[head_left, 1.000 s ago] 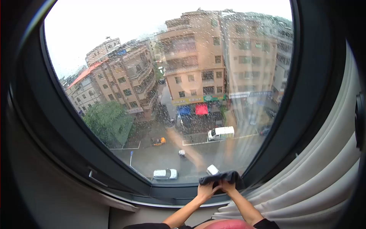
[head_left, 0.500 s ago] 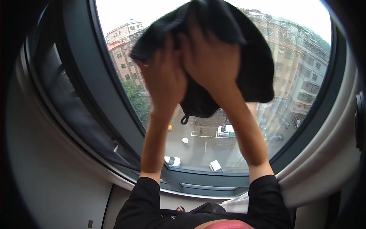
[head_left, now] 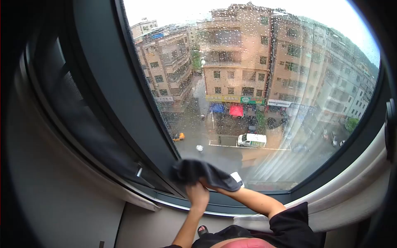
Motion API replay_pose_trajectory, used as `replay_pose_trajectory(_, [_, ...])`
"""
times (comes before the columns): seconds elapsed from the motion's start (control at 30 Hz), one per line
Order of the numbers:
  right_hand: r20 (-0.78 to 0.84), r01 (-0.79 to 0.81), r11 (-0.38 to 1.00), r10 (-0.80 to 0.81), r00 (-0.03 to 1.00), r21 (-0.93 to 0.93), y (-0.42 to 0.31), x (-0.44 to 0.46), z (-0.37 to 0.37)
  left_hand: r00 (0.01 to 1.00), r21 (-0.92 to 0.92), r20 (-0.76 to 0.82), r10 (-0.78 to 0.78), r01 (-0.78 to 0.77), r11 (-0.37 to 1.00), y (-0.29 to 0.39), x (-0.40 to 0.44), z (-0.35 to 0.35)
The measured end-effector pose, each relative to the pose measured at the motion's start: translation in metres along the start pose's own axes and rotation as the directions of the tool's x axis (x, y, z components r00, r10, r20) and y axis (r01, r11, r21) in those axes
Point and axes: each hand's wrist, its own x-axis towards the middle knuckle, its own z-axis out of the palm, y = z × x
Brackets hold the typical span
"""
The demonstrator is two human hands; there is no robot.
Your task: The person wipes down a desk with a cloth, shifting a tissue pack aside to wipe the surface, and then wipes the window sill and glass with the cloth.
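A dark cloth [head_left: 206, 172], blurred at its left end, is bunched near the lower left corner of a large window pane [head_left: 231, 82] wet with drops. Just under the cloth, my left hand [head_left: 197, 194] has its fingers wrapped in its lower edge. My right hand [head_left: 209, 184] is mostly covered by the cloth; its wrist and forearm come in from the right, and its fingers do not show.
The dark window frame [head_left: 111, 82] runs down the left, with a small handle [head_left: 139, 171] beside it. A pale curtain [head_left: 351, 186] hangs at the right. A sandalled foot [head_left: 202, 230] shows below. Outside are buildings and a white van [head_left: 251, 140].
Both hands and the cloth have come down from high in front of the pane to its lower left corner. The cloth has gone from spread out to bunched, and the view has shifted.
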Motion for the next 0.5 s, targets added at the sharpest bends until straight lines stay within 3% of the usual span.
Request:
replay_pose_trajectory(0.03, [0.019,-0.074,0.996,0.074,0.997,-0.043,0.01,-0.018,0.01,0.993,-0.069,0.121,0.012,-0.004,0.998,-0.016,-0.014,0.027])
replay_pose_trajectory(0.13, [0.075,-0.165,0.947,0.192,0.979,-0.276,0.069,-0.076,0.025,0.98,-0.21,0.16,0.12,-0.085,0.974,-0.047,-0.056,0.105])
replay_pose_trajectory(0.23, [-0.058,-0.297,0.899,0.294,0.954,-0.323,0.15,-0.15,0.038,0.945,-0.251,0.211,0.25,-0.195,0.948,-0.062,-0.081,0.157])
replay_pose_trajectory(0.3, [-0.104,-0.394,0.882,0.379,0.919,-0.258,0.228,-0.208,0.043,0.753,-0.268,0.622,0.212,-0.049,0.962,-0.042,-0.086,0.171])
replay_pose_trajectory(0.33, [-0.127,-0.475,0.86,0.459,0.879,-0.185,0.246,-0.238,0.032,0.79,-0.349,0.469,0.396,-0.246,0.904,-0.035,-0.098,0.187])
replay_pose_trajectory(0.37, [-0.21,-0.523,0.803,0.481,0.851,-0.284,0.242,-0.258,0.011,0.768,-0.361,0.48,0.424,-0.268,0.894,-0.025,-0.102,0.205])
replay_pose_trajectory(0.4, [-0.29,-0.568,0.734,0.49,0.822,-0.372,0.25,-0.285,-0.006,0.705,-0.367,0.389,0.593,-0.472,0.802,-0.012,-0.105,0.222])
replay_pose_trajectory(0.43, [-0.24,-0.567,0.474,0.585,0.775,-0.674,0.254,-0.314,-0.025,0.607,-0.349,0.294,0.738,-0.651,0.674,0.004,-0.112,0.236])
replay_pose_trajectory(0.5, [-0.576,-0.603,0.575,0.259,0.775,-0.553,0.232,-0.351,-0.068,0.515,-0.332,0.342,0.786,-0.716,0.614,0.06,-0.11,0.248])
